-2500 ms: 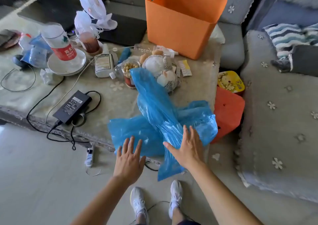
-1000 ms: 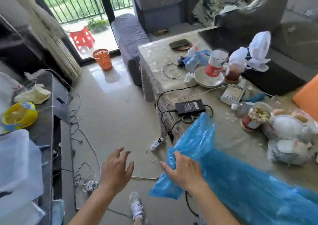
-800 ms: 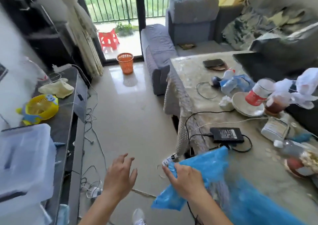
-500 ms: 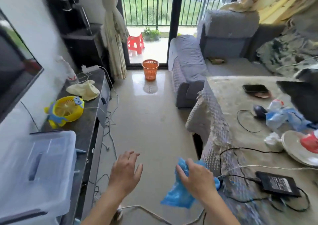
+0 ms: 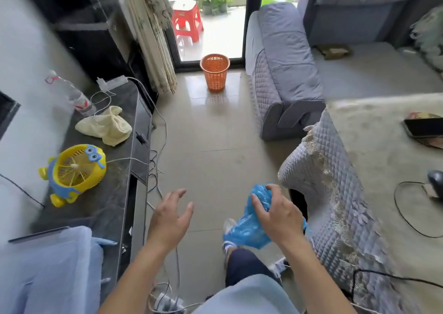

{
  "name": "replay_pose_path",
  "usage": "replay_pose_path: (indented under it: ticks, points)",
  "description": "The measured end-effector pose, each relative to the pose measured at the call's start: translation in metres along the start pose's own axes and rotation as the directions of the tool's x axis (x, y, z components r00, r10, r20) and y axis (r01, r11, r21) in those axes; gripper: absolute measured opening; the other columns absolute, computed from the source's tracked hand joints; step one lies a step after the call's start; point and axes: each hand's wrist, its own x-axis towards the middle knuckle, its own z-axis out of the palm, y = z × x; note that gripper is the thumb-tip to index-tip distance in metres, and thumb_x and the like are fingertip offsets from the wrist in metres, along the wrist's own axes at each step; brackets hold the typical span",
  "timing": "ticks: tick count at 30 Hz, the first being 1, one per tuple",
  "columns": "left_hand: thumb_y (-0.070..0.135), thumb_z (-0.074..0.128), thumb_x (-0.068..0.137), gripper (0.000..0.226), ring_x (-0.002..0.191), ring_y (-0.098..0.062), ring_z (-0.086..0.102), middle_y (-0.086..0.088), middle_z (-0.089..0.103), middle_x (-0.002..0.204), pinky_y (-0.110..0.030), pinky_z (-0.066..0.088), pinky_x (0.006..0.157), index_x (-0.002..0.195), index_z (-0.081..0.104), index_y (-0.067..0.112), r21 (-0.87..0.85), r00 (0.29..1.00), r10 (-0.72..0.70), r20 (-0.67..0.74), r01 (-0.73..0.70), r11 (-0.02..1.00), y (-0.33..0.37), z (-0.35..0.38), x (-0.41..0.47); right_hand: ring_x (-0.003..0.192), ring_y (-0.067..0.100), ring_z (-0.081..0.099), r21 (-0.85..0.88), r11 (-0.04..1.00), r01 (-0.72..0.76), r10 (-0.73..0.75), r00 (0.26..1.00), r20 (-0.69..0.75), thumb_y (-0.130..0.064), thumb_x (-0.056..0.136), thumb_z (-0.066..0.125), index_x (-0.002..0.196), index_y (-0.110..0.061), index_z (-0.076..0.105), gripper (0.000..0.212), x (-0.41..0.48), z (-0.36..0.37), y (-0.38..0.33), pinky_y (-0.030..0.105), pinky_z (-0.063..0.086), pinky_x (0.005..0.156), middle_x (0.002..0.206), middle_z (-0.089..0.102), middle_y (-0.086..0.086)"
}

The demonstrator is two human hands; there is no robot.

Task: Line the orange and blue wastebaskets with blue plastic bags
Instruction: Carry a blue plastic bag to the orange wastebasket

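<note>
Right hand [image 5: 278, 214] clenched on a crumpled blue plastic bag [image 5: 249, 227] at five o'clock; left hand [image 5: 171, 217] released, fingers spread, holding nothing, at six o'clock. Round orange mesh wastebasket [image 5: 215, 72] standing unlined on the tiled floor [image 5: 215, 145] at twelve o'clock by the glass door, well apart from the bag. Judged early stage: no basket lined yet, blue wastebasket out of view, carrying and fitting of bags left.

Single head-worn view, forward and down, close above both hands [image 5: 278, 215].
</note>
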Motion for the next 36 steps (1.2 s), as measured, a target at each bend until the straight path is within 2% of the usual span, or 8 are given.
replay_pose_path:
  ticks: [4,8,10,12,17,23,31,36]
  points:
    - [0.028,0.063,0.092,0.040,0.115,-0.012,0.055,0.003,0.058,0.123,-0.030,0.044,0.094,0.129,0.055,0.018,-0.058,0.999,-0.048,-0.003,0.048,0.997,0.035,-0.039,0.108,0.094,0.029,0.068,0.040,0.999,0.001,-0.002,1.000,0.016,-0.056,0.091,0.054,0.125,-0.025,0.053,0.047,0.109,-0.005,-0.040,0.037,0.049,0.078,0.101,0.072,0.004]
    - [0.025,0.063,0.092,0.037,0.111,-0.016,0.057,-0.001,0.059,0.119,-0.039,0.048,0.096,0.127,0.057,0.017,-0.129,0.988,-0.049,-0.146,0.030,0.991,0.067,-0.073,0.209,0.098,0.030,0.067,0.038,0.997,0.061,-0.062,0.998,0.023,-0.056,0.090,0.055,0.126,-0.024,0.053,0.048,0.209,-0.015,-0.087,0.037,0.047,0.080,0.105,0.072,0.004]
    - [0.027,0.062,0.092,0.034,0.109,-0.015,0.058,0.001,0.058,0.119,-0.038,0.050,0.092,0.126,0.057,0.021,-0.202,0.972,-0.083,-0.219,0.038,0.979,0.079,-0.086,0.252,0.100,0.030,0.067,0.055,0.996,0.072,-0.073,0.997,0.014,-0.055,0.090,0.057,0.126,-0.024,0.054,0.047,0.251,-0.017,-0.110,0.037,0.047,0.081,0.105,0.072,0.004]
    - [0.028,0.062,0.092,0.033,0.108,-0.015,0.057,0.003,0.057,0.118,-0.036,0.050,0.089,0.125,0.057,0.022,-0.252,0.965,-0.120,-0.232,0.059,0.966,0.085,-0.092,0.293,0.100,0.028,0.067,0.074,0.994,0.082,-0.082,0.997,0.002,-0.054,0.090,0.058,0.126,-0.024,0.054,0.047,0.293,-0.014,-0.130,0.036,0.047,0.082,0.105,0.072,0.003]
    - [0.026,0.064,0.090,0.034,0.106,-0.015,0.058,0.005,0.058,0.115,-0.036,0.049,0.091,0.123,0.060,0.019,-0.213,0.984,-0.082,-0.160,0.046,0.976,0.071,-0.089,0.408,0.100,0.026,0.066,0.048,0.996,0.069,-0.071,0.996,0.049,-0.056,0.089,0.056,0.127,-0.028,0.052,0.047,0.401,0.019,-0.167,0.036,0.048,0.082,0.105,0.072,0.001]
    - [0.034,0.062,0.091,0.036,0.110,-0.013,0.060,0.003,0.063,0.121,-0.036,0.048,0.097,0.124,0.060,0.020,-0.066,0.992,-0.087,0.094,0.093,0.993,0.045,-0.113,0.579,0.098,0.025,0.068,-0.078,0.995,0.060,-0.048,0.989,0.143,-0.058,0.090,0.053,0.128,-0.029,0.052,0.048,0.550,0.038,-0.226,0.036,0.050,0.082,0.105,0.073,0.001]
    - [0.027,0.062,0.092,0.031,0.109,-0.015,0.059,0.000,0.063,0.115,-0.031,0.046,0.091,0.121,0.062,0.015,-0.001,0.991,0.082,0.109,-0.082,0.997,0.112,-0.159,0.786,0.094,0.022,0.067,0.012,1.000,-0.024,0.023,0.999,0.049,-0.054,0.091,0.055,0.125,-0.027,0.054,0.043,0.718,0.014,-0.289,0.032,0.048,0.075,0.105,0.071,-0.002]
    - [0.033,0.060,0.093,0.035,0.113,-0.014,0.058,0.002,0.062,0.122,-0.028,0.044,0.093,0.124,0.060,0.017,0.075,0.969,0.095,0.226,-0.115,0.991,0.134,-0.138,0.898,0.090,0.019,0.066,0.029,0.997,-0.071,0.070,0.996,0.059,-0.055,0.091,0.054,0.123,-0.029,0.053,0.041,0.822,0.028,-0.286,0.031,0.047,0.070,0.101,0.070,-0.004]
